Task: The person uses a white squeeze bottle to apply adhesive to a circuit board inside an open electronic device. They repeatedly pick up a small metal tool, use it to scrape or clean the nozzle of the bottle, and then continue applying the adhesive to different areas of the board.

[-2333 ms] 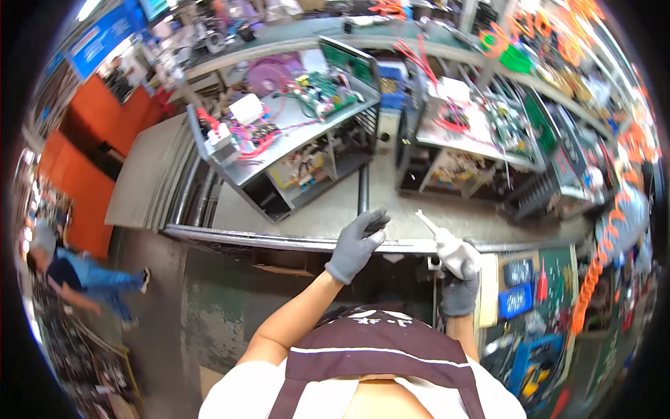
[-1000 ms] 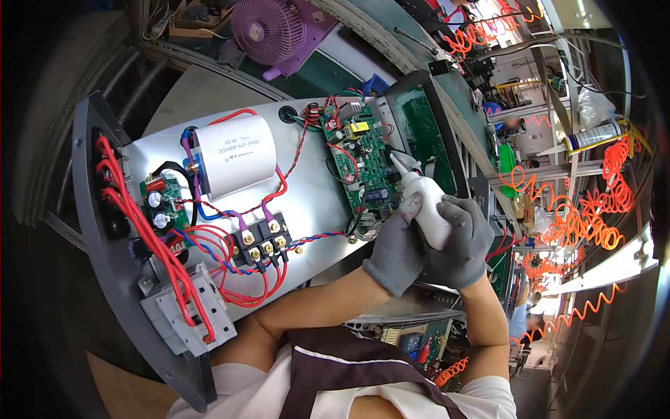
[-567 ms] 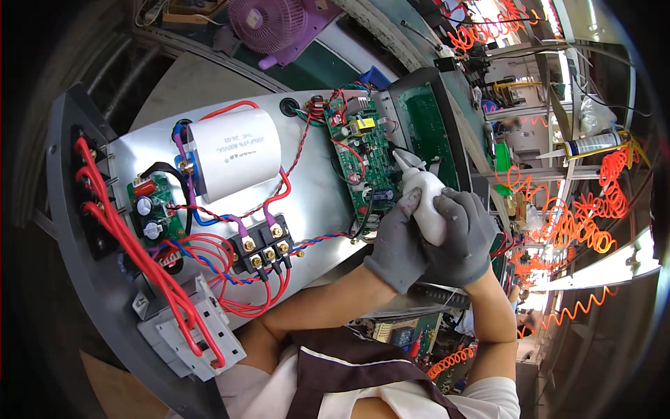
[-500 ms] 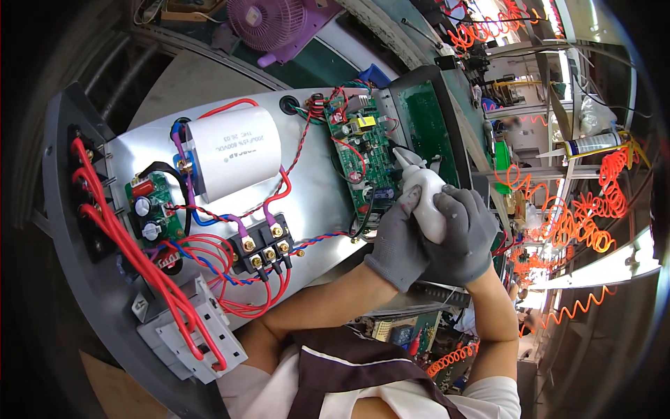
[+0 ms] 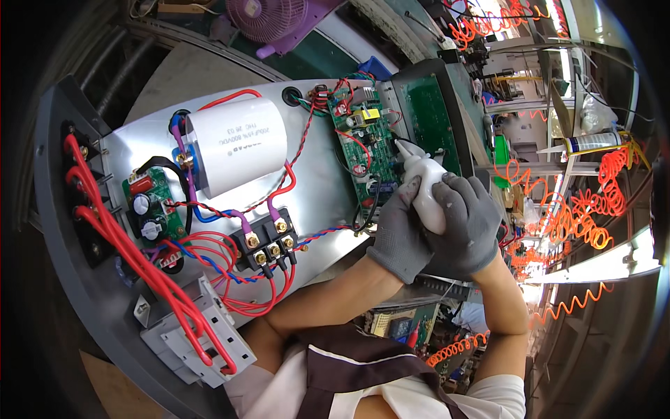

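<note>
Both my hands wear grey gloves and close around a white squeeze bottle (image 5: 428,206). My left hand (image 5: 400,234) grips its near left side, with the thumb pressed on the bottle. Wrapped over its right side are the fingers of my right hand (image 5: 466,220). The bottle is tilted, its pointed nozzle directed up and left over a green circuit board (image 5: 363,143) with a yellow transformer. Whether the tip touches anything, I cannot tell. The board sits inside a grey metal housing (image 5: 317,181), beside a raised panel with another green board (image 5: 429,115).
Left in the housing are a large white capacitor (image 5: 241,146), a small green board (image 5: 148,202), a black terminal block (image 5: 269,243), thick red cables (image 5: 132,248) and a grey breaker (image 5: 199,335). A purple fan (image 5: 269,21) stands behind. Orange coiled hoses (image 5: 569,209) hang at right.
The bottle and both hands have shifted slightly right and down in view, still gripping together. The housing also appears slightly shifted as the view moved.
</note>
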Available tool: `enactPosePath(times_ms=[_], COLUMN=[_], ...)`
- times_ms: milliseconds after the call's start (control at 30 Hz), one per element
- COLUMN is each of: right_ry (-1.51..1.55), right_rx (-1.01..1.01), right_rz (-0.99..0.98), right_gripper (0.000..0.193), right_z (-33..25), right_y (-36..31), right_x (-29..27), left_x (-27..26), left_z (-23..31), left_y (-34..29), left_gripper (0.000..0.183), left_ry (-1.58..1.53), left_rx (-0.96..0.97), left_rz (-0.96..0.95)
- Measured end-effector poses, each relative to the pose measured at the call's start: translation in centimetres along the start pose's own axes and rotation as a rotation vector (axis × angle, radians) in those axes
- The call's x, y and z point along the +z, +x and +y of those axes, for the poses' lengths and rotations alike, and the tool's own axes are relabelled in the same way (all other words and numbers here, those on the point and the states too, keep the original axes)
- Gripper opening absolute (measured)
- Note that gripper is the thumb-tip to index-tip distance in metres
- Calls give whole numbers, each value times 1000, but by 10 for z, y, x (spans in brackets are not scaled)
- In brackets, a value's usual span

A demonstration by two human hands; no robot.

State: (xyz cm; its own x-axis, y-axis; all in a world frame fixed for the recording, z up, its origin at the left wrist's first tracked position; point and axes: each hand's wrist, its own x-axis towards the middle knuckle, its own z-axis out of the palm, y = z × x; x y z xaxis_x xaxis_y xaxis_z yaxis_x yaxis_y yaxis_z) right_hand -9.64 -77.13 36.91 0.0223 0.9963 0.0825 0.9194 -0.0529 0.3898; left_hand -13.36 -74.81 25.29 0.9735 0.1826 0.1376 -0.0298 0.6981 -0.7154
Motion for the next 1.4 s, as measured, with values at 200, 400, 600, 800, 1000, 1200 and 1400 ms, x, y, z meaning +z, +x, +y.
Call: enactPosePath(times_ms=[200,400,600,800,1000,1200,1400], right_ry=[-38,-18,-35,-32,-38,-38,234], right_rx=[-24,-43,-56,-14,-9,-39,384], right_rz=[0,-29,-116,-196,-220,-4,459], right_gripper=[31,33,32,32,33,40,49], right_z=[-1,0,-2,-6,-12,-2,-29], right_y=[5,7,14,17,23,1,-59], right_x=[-1,-1,-8,-13,-17,-8,-6], left_x=[0,-1,-1,0,9,12,8], left_z=[0,2,4,4,7,0,-16], left_y=[3,2,4,-3,-8,-6,-20], left_gripper=[36,36,34,39,34,38,42], left_ry=[-17,-72,-103,-138,-96,25,564], left_rx=[-9,-36,-70,-133,-136,-69,-241], left_rz=[-17,-22,10,-11,40,1,56])
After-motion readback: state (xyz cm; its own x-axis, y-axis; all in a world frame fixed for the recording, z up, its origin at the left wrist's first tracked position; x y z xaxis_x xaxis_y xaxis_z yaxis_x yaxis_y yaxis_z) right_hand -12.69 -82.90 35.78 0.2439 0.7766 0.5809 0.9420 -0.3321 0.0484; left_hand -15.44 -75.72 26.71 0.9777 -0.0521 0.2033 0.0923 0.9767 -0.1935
